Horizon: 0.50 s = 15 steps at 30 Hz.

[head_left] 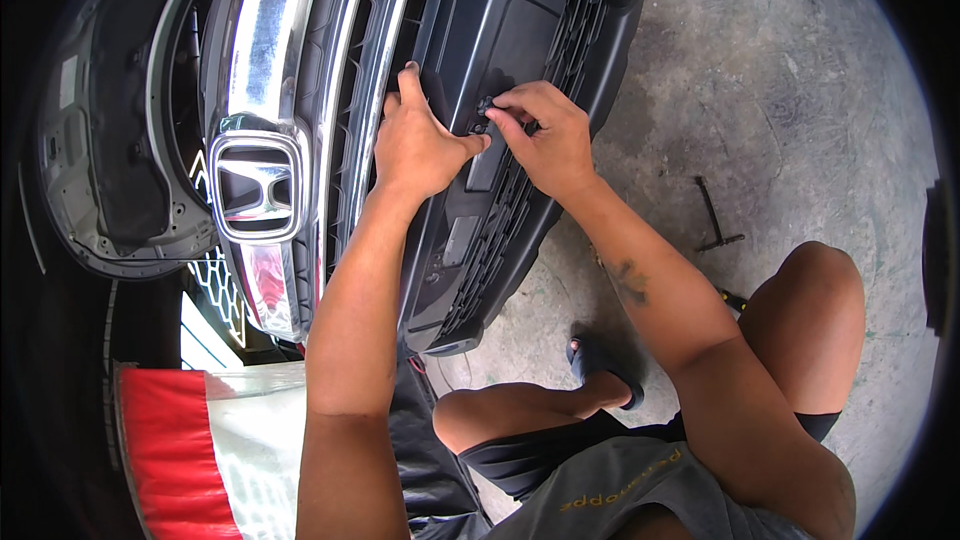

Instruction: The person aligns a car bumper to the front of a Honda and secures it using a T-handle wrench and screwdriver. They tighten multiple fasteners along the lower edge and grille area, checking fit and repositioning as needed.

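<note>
My left hand (420, 145) is spread against the front of a car, fingertips at the slats of the chrome-trimmed grille (265, 60) and thumb resting on the dark plastic bumper (530, 20), just below a small black fitting (484, 106). At that fitting, my right hand (545, 140) is closed in a pinch, with thumb and forefinger on the piece. A narrow recessed panel (460, 240) lies lower on the bumper, beside a slatted mesh section.
The raised hood (130, 120) fills the upper left. A red and white cover (165, 450) drapes at lower left. Concrete floor (760, 60) runs along the right, where a thin black metal tool (712, 210) lies. My bent legs and sandaled foot (590, 365) are below.
</note>
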Each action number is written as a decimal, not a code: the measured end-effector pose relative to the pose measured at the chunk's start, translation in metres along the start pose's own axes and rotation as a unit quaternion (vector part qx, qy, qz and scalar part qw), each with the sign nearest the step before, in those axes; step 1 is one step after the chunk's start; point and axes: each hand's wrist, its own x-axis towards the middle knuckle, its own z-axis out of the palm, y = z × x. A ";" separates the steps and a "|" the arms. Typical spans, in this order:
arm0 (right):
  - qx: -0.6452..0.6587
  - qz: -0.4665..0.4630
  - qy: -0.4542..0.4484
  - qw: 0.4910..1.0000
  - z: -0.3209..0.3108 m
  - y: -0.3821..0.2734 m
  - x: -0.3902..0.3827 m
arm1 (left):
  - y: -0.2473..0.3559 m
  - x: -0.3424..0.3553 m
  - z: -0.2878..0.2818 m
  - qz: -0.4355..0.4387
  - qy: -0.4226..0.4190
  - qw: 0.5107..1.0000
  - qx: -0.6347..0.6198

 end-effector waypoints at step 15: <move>0.067 0.150 0.051 0.985 -0.016 0.004 0.006 | 0.006 -0.001 -0.004 -0.015 -0.014 1.000 -0.023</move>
